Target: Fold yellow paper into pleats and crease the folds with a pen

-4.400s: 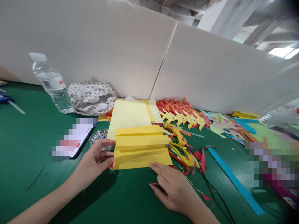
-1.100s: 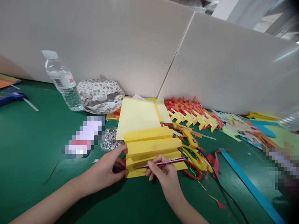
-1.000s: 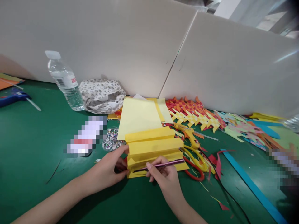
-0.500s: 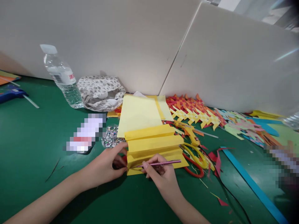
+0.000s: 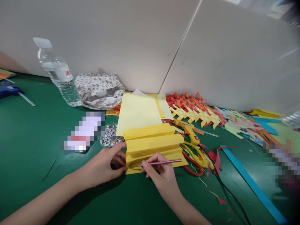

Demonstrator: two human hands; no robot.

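Paper [image 5: 152, 144], pleated, just right of edge-pinch by left hand [image 5: 105, 164], beneath pen [image 5: 167, 162] clasped in right hand [image 5: 162, 175]; probably light, springy, easily creased: best held gently along folds.

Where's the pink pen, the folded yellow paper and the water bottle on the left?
Pink pen [image 5: 167, 162]: head view, on its barrel.
Folded yellow paper [image 5: 152, 143]: head view, on a panel near its middle.
Water bottle [image 5: 58, 72]: head view, on its label.

Soft diffuse light, faint sheen on the green table [image 5: 253, 162], dark blurred upper-right corner.
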